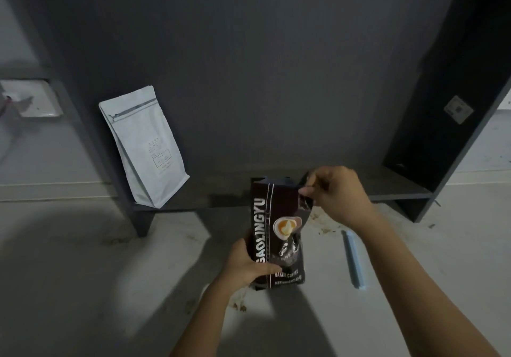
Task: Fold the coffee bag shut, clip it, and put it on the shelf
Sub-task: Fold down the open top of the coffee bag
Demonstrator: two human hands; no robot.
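Left hand grips the dark coffee bag low down — right hand pinches its top corner — blue clip lies beside it.

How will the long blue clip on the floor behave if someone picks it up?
The blue clip looks like thin, straight plastic, so it is probably light and stiff. It lies flat on the floor and seems flat-sided, so it should slide rather than roll. Being narrow, it may need a fingertip pinch.

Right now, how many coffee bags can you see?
2. The dark coffee bag is held upright over the floor, left hand at its base, right hand pinching its top corner. A white bag leans on the shelf. None other visible.
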